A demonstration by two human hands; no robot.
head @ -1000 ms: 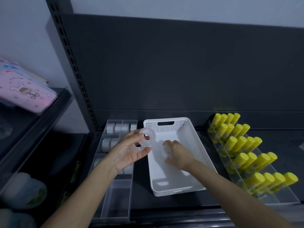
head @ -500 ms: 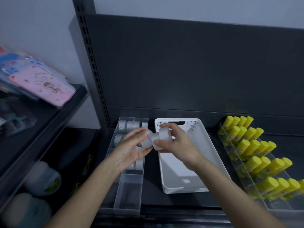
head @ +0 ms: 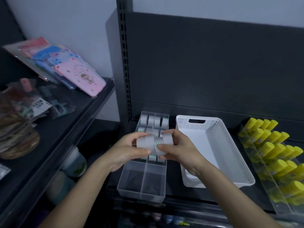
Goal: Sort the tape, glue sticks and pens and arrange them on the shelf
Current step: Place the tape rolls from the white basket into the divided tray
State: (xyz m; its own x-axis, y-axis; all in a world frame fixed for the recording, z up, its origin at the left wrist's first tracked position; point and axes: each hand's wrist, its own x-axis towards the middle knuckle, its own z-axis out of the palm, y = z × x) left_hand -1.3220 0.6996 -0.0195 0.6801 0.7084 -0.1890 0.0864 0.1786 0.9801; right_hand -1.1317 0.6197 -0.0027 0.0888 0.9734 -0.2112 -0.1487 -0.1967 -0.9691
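Both hands hold a bunch of translucent tape rolls (head: 152, 143) together above the clear divided organizer (head: 141, 185). My left hand (head: 126, 151) grips the rolls from the left and my right hand (head: 178, 149) from the right. More tape rolls (head: 153, 120) stand in rows in the organizer's far compartments; its two near compartments hold nothing. To the right lies a white plastic basket (head: 230, 153), with nothing visible inside. Yellow glue sticks (head: 278, 150) fill a clear tiered display at the far right. No pens are in view.
The dark shelf back panel (head: 213, 66) and a slotted upright (head: 124, 55) rise behind. A neighbouring shelf (head: 70, 112) on the left carries pink and blue packaged items (head: 79, 74) and other goods, with jars below.
My right hand lifted a tape roll out of the white basket and brought it over to the rolls in my left hand; both hands now hold the bunch over the organizer. The view shifted left.
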